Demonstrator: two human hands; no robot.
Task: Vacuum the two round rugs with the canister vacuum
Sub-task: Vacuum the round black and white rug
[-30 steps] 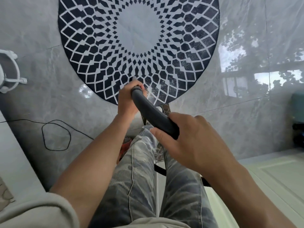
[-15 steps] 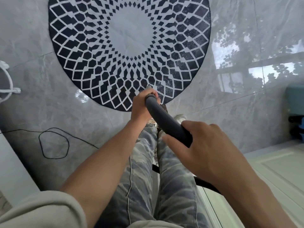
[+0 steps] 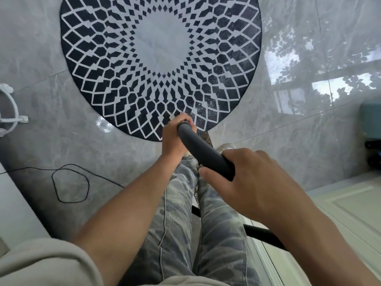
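A round black-and-white patterned rug [image 3: 160, 65] lies on the grey tiled floor ahead of me. I hold the dark grey vacuum wand handle [image 3: 203, 151] with both hands. My left hand [image 3: 175, 135] grips its far end, just over the rug's near edge. My right hand [image 3: 253, 182] is curled round the handle closer to my body. A black hose [image 3: 261, 234] runs from under my right hand to the lower right. The wand's lower part and floor head are hidden behind my hands and legs. Only one rug is in view.
A thin black cord [image 3: 70, 182] loops on the floor at left. A white ring-shaped stand [image 3: 10, 112] sits at the left edge. A teal object [image 3: 371, 118] stands at the right edge. A pale raised door sill [image 3: 340, 213] runs along the lower right.
My view and hands have shifted so that the rug sits a little lower and farther right in view. Both hands keep their hold on the handle.
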